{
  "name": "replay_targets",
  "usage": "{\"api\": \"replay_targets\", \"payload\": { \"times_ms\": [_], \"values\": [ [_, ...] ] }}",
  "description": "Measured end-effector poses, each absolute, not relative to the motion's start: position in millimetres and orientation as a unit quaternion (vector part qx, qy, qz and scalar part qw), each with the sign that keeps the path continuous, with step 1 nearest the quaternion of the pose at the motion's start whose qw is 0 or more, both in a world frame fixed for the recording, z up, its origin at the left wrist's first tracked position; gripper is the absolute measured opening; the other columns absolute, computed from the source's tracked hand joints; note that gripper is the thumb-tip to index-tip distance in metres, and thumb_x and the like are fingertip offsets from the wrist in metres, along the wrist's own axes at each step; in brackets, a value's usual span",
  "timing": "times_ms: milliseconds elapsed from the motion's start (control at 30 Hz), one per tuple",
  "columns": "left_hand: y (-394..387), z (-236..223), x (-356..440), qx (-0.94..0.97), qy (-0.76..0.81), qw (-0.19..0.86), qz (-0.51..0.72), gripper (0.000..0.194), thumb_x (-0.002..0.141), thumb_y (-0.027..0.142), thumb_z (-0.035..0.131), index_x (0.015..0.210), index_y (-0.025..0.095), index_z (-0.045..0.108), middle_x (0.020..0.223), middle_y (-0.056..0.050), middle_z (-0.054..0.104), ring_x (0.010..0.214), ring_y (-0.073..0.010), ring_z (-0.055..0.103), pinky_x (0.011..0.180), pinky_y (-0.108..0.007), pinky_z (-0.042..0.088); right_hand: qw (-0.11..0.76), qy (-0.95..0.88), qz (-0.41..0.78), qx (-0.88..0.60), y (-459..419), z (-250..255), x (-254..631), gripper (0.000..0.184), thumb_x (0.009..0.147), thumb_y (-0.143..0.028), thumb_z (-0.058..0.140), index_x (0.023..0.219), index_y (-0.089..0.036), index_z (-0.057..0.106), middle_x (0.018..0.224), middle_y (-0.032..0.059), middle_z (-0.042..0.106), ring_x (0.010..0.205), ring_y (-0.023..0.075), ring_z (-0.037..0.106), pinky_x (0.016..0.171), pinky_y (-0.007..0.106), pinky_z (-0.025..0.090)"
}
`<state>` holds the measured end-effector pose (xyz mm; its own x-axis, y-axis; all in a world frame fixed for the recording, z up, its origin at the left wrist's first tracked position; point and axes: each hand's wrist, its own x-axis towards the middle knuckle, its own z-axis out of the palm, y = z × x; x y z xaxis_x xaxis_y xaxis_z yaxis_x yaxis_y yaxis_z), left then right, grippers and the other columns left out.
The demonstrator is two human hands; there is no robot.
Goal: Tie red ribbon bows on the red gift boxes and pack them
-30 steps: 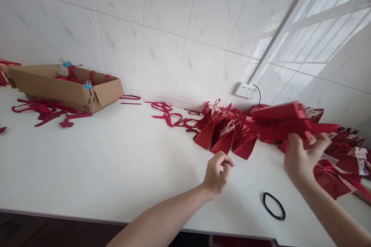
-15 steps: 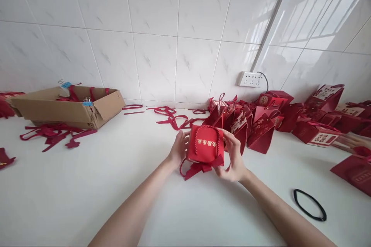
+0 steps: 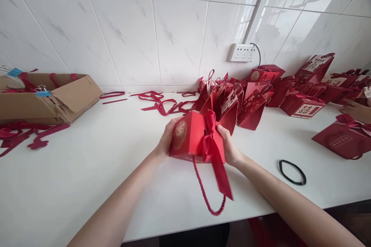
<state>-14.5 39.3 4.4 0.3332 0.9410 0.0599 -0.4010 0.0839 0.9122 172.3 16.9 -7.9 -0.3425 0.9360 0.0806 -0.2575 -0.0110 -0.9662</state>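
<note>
Between my two hands is a red gift box (image 3: 197,133) with a gold emblem on its left face. A red ribbon bow (image 3: 211,139) is tied on it, one tail hanging toward me. A twisted red cord handle (image 3: 206,197) loops down in front. My left hand (image 3: 165,139) grips the box's left side, its fingertips partly hidden behind it. On the right side, my right hand (image 3: 228,146) presses with the thumb on the top edge and the other fingers out of sight. Just behind the box stand several red gift bags (image 3: 227,104).
At left is a cardboard box (image 3: 78,98) with ribbons and clips; loose red ribbons (image 3: 162,104) lie nearby. A black band (image 3: 292,172) rests at right. More red boxes (image 3: 301,104) and a dark red bag (image 3: 342,141) are near another person's hand (image 3: 359,110). A power strip (image 3: 242,53) is on the wall.
My right hand brought the red box from the right to the middle, where my left hand took hold too. Since then the box has been turned, so the emblem and bow show.
</note>
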Motion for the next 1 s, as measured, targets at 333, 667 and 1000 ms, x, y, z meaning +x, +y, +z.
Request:
{"api": "replay_targets", "payload": {
  "times_ms": [333, 667, 1000],
  "values": [
    [44, 10, -25, 0.405, 0.342, 0.549, 0.646, 0.054, 0.07, 0.069, 0.053, 0.093, 0.021, 0.06, 0.114, -0.007, 0.06, 0.112, -0.0288, 0.054, 0.079, -0.034, 0.048, 0.546, -0.438, 0.641, -0.313, 2, -10, 159, 0.061, 0.073, -0.061, 0.065, 0.119, -0.03, 0.041, 0.137, 0.0065, 0.046, 0.121, 0.0255, 0.051, 0.093, 0.048, 0.051],
    [39, 9, -28, 0.62, 0.361, 0.541, 0.438, 0.06, 0.073, 0.043, 0.07, 0.121, 0.021, 0.042, 0.119, -0.009, 0.057, 0.113, -0.0275, 0.054, 0.095, -0.043, 0.044, 0.375, -0.631, 0.524, -0.433, 5, -7, 163, 0.059, 0.076, -0.067, 0.057, 0.117, -0.025, 0.051, 0.125, 0.0101, 0.053, 0.113, 0.0283, 0.052, 0.089, 0.045, 0.05],
    [39, 8, -28, 0.642, 0.37, 0.542, 0.396, 0.063, 0.071, 0.036, 0.074, 0.122, 0.023, 0.04, 0.122, -0.008, 0.054, 0.115, -0.0271, 0.052, 0.098, -0.045, 0.041, 0.44, -0.749, 0.235, -0.437, 11, 8, 194, 0.038, 0.079, -0.057, 0.06, 0.071, -0.021, 0.05, 0.103, 0.0076, 0.05, 0.109, 0.0254, 0.049, 0.096, 0.045, 0.041]
  ]
}}
